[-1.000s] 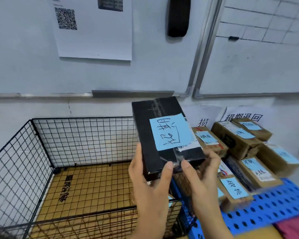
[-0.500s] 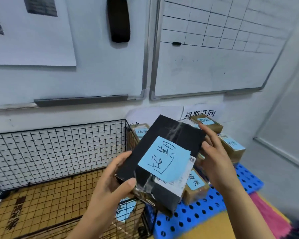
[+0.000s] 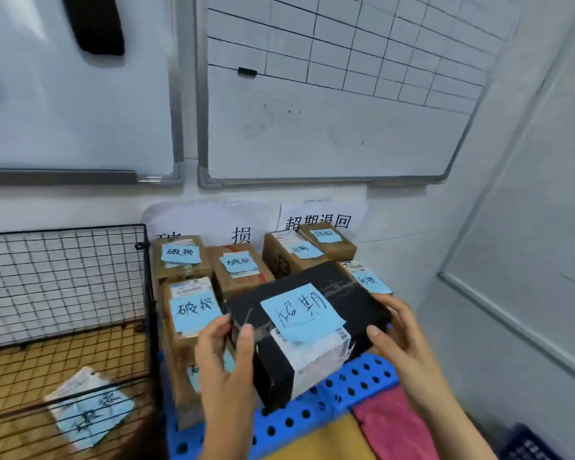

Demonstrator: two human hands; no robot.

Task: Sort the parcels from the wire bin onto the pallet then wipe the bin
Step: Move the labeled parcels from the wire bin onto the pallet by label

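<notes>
I hold a black parcel [image 3: 346, 295] with a blue handwritten note, low over the blue perforated pallet [image 3: 356, 380]. My left hand [image 3: 224, 356] grips its near left end, thumb on top. My right hand [image 3: 400, 333] grips its right end. Several brown parcels with blue notes stand on the pallet behind it, among them one at the left [image 3: 190, 313] and one at the back right [image 3: 294, 254]. The black wire bin [image 3: 63, 280] is at the left; one parcel with a blue note [image 3: 90, 406] lies inside it on the floor.
Paper signs [image 3: 319, 217] with black characters hang on the wall behind the pallet. Two whiteboards [image 3: 329, 127] are mounted above. A pink cloth [image 3: 392, 426] lies beside a yellow surface at the pallet's near edge. A white wall closes the right side.
Both hands have carried the black parcel to the right, from in front of the bin to above the pallet, and turned it flatter. My view has swung right with it.
</notes>
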